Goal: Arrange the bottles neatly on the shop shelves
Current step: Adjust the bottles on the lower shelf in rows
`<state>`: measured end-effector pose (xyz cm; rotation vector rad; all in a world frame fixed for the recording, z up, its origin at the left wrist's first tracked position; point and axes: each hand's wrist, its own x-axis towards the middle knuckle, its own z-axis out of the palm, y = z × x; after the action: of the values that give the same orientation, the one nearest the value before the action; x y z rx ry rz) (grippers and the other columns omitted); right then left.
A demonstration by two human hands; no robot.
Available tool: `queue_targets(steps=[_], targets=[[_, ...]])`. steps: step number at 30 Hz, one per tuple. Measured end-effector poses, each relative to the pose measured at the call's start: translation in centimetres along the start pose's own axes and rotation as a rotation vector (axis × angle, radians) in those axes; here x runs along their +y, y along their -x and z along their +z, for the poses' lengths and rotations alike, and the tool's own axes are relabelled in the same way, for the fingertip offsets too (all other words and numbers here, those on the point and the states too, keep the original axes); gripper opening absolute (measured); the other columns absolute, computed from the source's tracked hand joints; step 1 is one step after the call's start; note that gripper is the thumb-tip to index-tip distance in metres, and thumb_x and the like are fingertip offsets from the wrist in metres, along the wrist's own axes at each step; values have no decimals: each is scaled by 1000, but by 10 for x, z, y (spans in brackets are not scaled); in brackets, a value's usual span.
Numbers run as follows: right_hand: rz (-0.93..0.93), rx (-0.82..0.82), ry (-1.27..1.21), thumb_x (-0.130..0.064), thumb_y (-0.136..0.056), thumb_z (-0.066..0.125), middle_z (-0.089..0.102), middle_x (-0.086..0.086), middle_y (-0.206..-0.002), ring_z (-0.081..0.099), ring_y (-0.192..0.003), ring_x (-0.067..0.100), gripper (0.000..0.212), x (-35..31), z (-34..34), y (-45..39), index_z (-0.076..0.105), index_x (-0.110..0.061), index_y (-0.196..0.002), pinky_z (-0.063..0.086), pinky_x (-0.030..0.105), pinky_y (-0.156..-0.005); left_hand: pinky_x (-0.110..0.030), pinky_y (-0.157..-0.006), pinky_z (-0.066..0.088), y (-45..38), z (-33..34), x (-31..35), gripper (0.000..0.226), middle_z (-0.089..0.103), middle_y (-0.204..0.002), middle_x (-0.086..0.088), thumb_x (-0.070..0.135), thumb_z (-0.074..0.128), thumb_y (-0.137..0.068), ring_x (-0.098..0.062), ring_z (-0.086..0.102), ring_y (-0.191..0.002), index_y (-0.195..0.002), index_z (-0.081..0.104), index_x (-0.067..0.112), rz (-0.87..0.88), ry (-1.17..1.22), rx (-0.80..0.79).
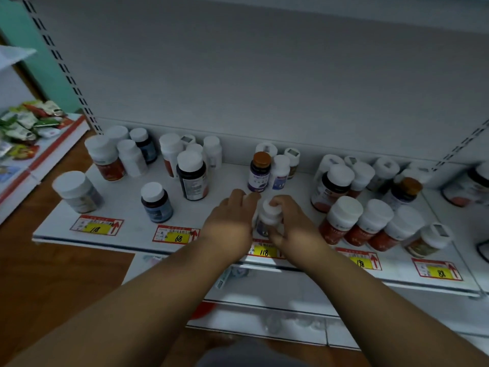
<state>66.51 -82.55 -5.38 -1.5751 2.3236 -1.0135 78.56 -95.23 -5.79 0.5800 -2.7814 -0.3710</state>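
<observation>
My right hand [288,221] curls round the white-capped bottle [268,215], thumb low on its front | my left hand [232,218] lies against its other side, fingers reaching past the cap, grip unclear | bottle stands near the shelf [127,207] front edge, above the 118 tag [263,251] | bare shelf to the left; red-labelled bottles [357,226] crowd the right.

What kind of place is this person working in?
Most likely a shop, perhaps a pharmacy aisle: a white metal shelf carries rows of white-capped supplement bottles, with red-and-yellow price tags along its front edge and snack packets on the neighbouring shelf.
</observation>
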Motion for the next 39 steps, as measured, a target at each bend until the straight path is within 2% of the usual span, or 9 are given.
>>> queue_targets(steps=[4, 7, 13, 16, 20, 23, 30, 34, 39], targets=[[10, -5, 4, -10, -83, 67, 52, 10, -120, 57, -99, 25, 48, 3, -2, 1, 46, -10, -126, 48, 34, -80, -39, -55, 49, 0, -2, 1, 70, 55, -104, -19, 8, 68, -61, -38, 56, -70, -130, 54, 5, -20, -12, -25], [7, -5, -15, -17, -84, 68, 52, 11, -123, 56, -102, 22, 50, -1, -8, 4, 46, -9, -128, 44, 23, -83, -37, -57, 46, -1, -8, 5, 65, 57, -100, -18, 21, 63, -61, -37, 56, -72, -123, 59, 4, -10, -51, 0], [28, 271, 17, -19, -82, 63, 56, 7, -116, 54, -104, 17, 43, -9, -56, 24, 52, -9, -123, 39, 21, -85, -43, -84, 44, -2, -28, 47, 63, 59, -116, -15, 32, 57, -65, -36, 55, -100, -123, 60, 7, 63, -56, 206], [48, 394, 20, -18, -83, 61, 56, 0, -102, 54, -93, 13, 32, -3, -95, 34, 55, -11, -113, 44, 21, -77, -42, -88, 44, -14, -32, 87, 62, 58, -117, -12, 38, 56, -69, -34, 55, -103, -124, 58, 10, 125, -3, 196], [62, 514, 28, -19, -81, 60, 55, -5, -96, 50, -87, 3, 21, 26, -144, 54, 59, -15, -102, 33, 1, -76, -40, -88, 45, -34, -25, 148, 48, 57, -114, -7, 36, 56, -75, -30, 53, -104, -119, 59, 16, 245, 81, 193], [36, 598, 60, -11, -83, 61, 58, -1, -92, 53, -84, 9, 12, 66, -185, 67, 61, -14, -94, 39, 9, -76, -38, -90, 44, -50, -7, 190, 49, 57, -115, -6, 36, 59, -77, -28, 52, -105, -121, 57, 17, 284, 114, 219], [112, 145, 223, -29, -94, 55, 56, 5, -108, 57, -94, 20, 20, 176, -258, 42, 58, -21, -112, 47, 34, -78, -37, -94, 43, -89, 43, 268, 53, 58, -122, -8, 39, 55, -81, -29, 53, -111, -127, 57, 13, 218, 151, 257], [-93, -145, 248, -22, -89, 59, 53, 1, -81, 51, -78, 21, 12, 210, -244, 11, 53, -26, -80, 41, 36, -67, -31, -96, 37, -96, 58, 294, 49, 61, -118, -9, 35, 56, -83, -28, 54, -110, -124, 60, 10, 152, 145, 339], [-102, -18, 344, -31, -84, 66, 55, 14, -98, 52, -89, 29, 29, 228, -226, 9, 54, -14, -105, 45, 37, -70, -40, -82, 48, -89, 64, 305, 42, 60, -112, -7, 29, 63, -81, -29, 57, -101, -120, 60, 13, 89, 141, 421]])
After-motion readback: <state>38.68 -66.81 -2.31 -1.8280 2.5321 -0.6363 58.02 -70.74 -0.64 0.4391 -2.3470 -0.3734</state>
